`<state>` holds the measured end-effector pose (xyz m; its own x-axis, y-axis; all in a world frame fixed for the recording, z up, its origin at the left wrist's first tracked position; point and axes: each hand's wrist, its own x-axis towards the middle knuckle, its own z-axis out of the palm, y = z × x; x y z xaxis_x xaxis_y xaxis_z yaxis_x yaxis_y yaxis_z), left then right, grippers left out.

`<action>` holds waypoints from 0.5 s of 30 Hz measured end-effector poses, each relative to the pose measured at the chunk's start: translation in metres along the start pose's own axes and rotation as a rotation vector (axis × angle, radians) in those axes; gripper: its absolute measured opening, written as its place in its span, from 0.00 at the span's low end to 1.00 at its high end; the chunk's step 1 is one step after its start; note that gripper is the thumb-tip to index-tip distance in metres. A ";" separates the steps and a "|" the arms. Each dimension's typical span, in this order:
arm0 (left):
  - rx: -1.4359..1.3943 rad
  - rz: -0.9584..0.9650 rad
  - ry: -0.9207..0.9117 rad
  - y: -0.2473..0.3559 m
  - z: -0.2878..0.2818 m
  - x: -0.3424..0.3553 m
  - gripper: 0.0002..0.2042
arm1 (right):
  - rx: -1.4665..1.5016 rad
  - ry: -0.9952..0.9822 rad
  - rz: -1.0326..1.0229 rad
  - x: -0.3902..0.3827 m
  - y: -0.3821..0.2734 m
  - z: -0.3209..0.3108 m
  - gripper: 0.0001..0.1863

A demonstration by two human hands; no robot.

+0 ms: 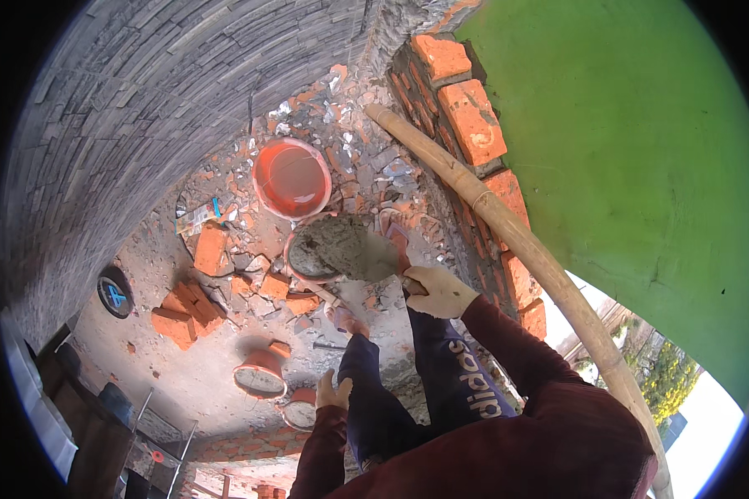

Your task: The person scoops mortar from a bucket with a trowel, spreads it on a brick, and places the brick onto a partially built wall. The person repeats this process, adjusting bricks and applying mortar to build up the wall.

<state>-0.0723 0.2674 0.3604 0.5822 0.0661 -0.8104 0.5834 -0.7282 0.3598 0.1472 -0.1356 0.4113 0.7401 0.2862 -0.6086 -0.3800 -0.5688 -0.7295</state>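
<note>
My right hand [441, 293], in a pale work glove, is closed around the handle of a trowel [379, 256]. The blade reaches over a bucket [289, 259] of wet grey mortar [320, 243], and its far end meets the mortar. My left hand [333, 389], gloved too, hangs low by my left leg with fingers loosely apart and nothing in it. Just beyond the mortar stands a larger red bucket [260, 179] of cloudy liquid. On my right runs a low brick wall [472, 121], its top course of orange bricks spaced apart.
A thick bamboo pole [491, 208] slants along the wall, close to my right arm. Broken brick rubble [341, 150] covers the far floor. Loose bricks [187, 309] lie on the left. Two small mortar-filled buckets [260, 374] stand near my left hand. A green surface [624, 150] lies beyond the wall.
</note>
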 end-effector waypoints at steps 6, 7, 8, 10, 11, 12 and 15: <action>-0.062 -0.039 -0.069 0.067 0.003 -0.019 0.35 | 0.135 0.197 0.131 -0.040 -0.072 -0.128 0.13; -0.084 -0.031 -0.052 0.073 0.007 -0.017 0.35 | 0.234 0.211 0.210 -0.040 -0.084 -0.153 0.11; -0.118 -0.023 -0.050 0.082 0.008 -0.014 0.34 | 0.333 0.227 0.288 -0.036 -0.091 -0.176 0.10; -0.180 -0.016 -0.048 0.098 0.010 -0.008 0.33 | 0.369 0.194 0.356 -0.016 -0.080 -0.223 0.07; -0.225 -0.025 -0.020 0.097 0.013 -0.003 0.33 | 0.365 0.274 0.402 -0.003 -0.077 -0.244 0.08; -0.271 -0.027 0.000 0.094 0.022 0.006 0.32 | 0.492 0.283 0.380 0.012 -0.047 -0.267 0.10; -0.357 -0.029 0.036 0.110 0.021 0.014 0.31 | 0.807 0.207 0.346 0.078 -0.013 -0.342 0.06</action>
<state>-0.0118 0.1740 0.3790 0.5779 0.1117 -0.8084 0.7577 -0.4415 0.4806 0.3994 -0.3693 0.4798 0.5677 0.0109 -0.8232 -0.8161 0.1390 -0.5610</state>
